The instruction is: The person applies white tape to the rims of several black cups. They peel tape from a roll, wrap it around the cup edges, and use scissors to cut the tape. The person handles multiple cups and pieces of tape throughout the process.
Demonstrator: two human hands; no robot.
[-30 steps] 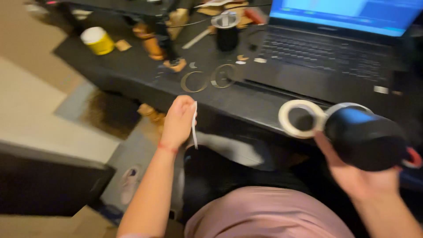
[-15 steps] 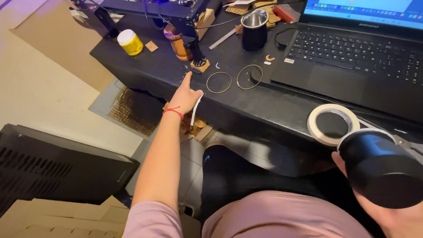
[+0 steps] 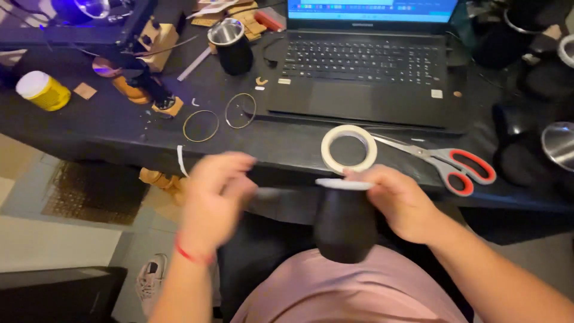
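Right hand [image 3: 402, 202]: lower centre-right; fingers wrapped round black cup [image 3: 345, 224], gripping near its pale rim.
Black cup: bottom centre, upright over the lap, just below desk edge [image 3: 281, 157].
Left hand [image 3: 215, 200]: lower centre-left, blurred; fingers curled toward cup rim; can't tell if it pinches anything.
Tape roll [image 3: 348, 148]: white, flat on desk, just above cup.
Scissors [image 3: 445, 161]: red-handled, right of tape.
Two wire rings [image 3: 220, 118]: mid-left of the frame.
Laptop [image 3: 368, 72]: upper centre, open.
Steel-rimmed black mug [image 3: 230, 46]: upper left of laptop.
Yellow jar [image 3: 42, 91]: far left.
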